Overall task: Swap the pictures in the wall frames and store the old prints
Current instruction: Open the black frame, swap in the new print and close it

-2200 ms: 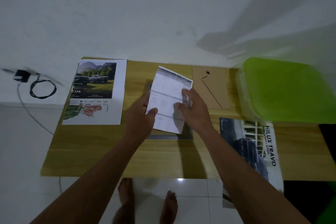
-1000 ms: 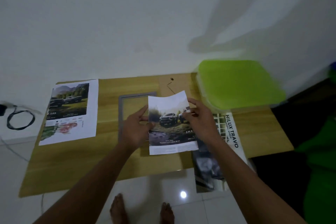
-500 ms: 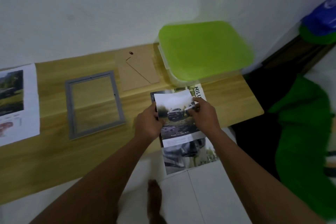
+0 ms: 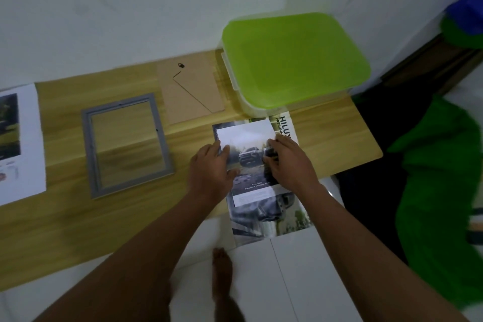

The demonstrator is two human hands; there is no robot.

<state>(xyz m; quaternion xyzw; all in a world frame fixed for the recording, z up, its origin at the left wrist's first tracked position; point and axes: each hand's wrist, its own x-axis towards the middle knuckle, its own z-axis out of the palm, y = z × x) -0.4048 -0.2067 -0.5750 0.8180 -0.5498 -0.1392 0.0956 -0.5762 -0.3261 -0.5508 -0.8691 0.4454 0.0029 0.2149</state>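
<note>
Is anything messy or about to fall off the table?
Yes. The big car poster hangs well over the table's front edge, so it could slide off. The left hand and right hand hold the small print on top of it. The grey frame sits empty and a bit crooked, its backing board lying apart.

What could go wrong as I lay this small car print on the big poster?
The big poster overhangs the table's near edge, so pressing on it could slide both sheets to the floor. Your left hand and right hand grip the small print by its sides, which may crease it.
</note>
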